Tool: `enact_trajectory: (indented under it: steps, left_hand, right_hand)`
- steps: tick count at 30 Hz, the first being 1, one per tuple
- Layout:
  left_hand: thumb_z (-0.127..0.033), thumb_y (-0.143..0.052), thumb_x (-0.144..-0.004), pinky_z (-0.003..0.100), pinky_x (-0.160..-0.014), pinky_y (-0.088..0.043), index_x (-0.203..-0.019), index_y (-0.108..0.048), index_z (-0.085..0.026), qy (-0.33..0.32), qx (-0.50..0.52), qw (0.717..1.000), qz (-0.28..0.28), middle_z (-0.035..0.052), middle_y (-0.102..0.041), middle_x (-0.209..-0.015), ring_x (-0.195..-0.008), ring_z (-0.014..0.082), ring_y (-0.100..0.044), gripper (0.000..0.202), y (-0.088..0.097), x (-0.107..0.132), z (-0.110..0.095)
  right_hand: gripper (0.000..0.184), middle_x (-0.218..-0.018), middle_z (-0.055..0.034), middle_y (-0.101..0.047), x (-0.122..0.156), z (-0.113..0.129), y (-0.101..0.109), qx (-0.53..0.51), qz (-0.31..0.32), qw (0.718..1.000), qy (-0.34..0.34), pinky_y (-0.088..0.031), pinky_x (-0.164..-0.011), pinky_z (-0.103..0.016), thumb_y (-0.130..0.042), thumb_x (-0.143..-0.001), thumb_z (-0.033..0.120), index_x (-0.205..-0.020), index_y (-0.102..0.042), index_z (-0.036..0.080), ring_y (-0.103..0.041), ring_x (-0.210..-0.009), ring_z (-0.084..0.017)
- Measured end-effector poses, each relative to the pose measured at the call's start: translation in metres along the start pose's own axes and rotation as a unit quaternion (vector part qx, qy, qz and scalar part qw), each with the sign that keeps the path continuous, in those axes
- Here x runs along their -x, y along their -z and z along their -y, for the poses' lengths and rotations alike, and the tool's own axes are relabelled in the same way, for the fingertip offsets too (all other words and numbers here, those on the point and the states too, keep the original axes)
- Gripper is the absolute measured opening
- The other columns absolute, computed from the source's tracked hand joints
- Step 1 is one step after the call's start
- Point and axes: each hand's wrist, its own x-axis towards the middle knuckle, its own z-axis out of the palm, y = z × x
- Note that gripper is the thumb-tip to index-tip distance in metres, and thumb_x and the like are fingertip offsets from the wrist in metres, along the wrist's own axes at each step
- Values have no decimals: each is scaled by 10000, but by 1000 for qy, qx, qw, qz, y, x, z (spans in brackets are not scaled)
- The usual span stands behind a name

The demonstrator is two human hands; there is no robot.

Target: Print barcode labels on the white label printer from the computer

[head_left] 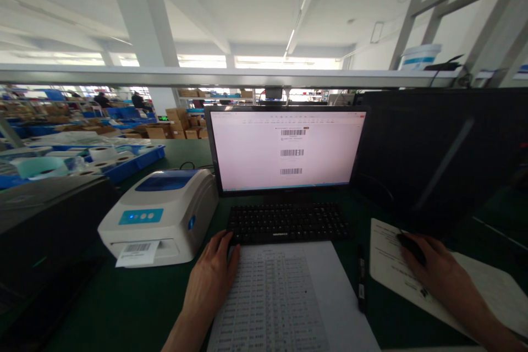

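Note:
My left hand [214,275] lies flat with fingers stretched out on the left edge of a printed sheet full of rows [284,297], its fingertips reaching the black keyboard [289,221]. My right hand [437,272] is curled over a black mouse [408,245] that sits on a white paper [487,280]. The lit monitor [286,148] behind the keyboard shows three barcodes. To the left, a white label printer [160,214] has a barcode label [138,252] sticking out of its slot.
A black pen [361,280] lies between the two papers. A dark second screen [445,154] stands at right. A black box [45,214] is at left, with blue trays of tape rolls [124,159] behind. People stand far off among cartons.

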Motion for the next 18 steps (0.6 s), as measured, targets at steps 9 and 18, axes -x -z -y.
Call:
enact_trajectory:
  steps: [9, 18]
  left_hand:
    - [-437, -503, -1187, 565, -1015, -747, -1417, -751, -144, -5, 3, 1000, -1, 194, -793, -1457, -1221, 373, -854, 447, -1, 0, 1]
    - [-455, -491, -1194, 560, -1028, -743, -1424, -744, -148, -5, 4, 1000, 1, 191, -787, -1468, -1233, 367, -849, 460, 0, -1, 2]
  right_hand:
    - [773, -1542, -227, -674, 1, 6, 9, -16, 27, 999, -16, -676, -1016, -640, -355, -1075, 713, -1505, -728, 190, -753, -1267, -447]
    - [783, -1524, -232, -691, 0, 9, 15, -14, 36, 999, -27, -686, -983, -638, -381, -1024, 715, -1472, -749, 189, -765, -1230, -448]
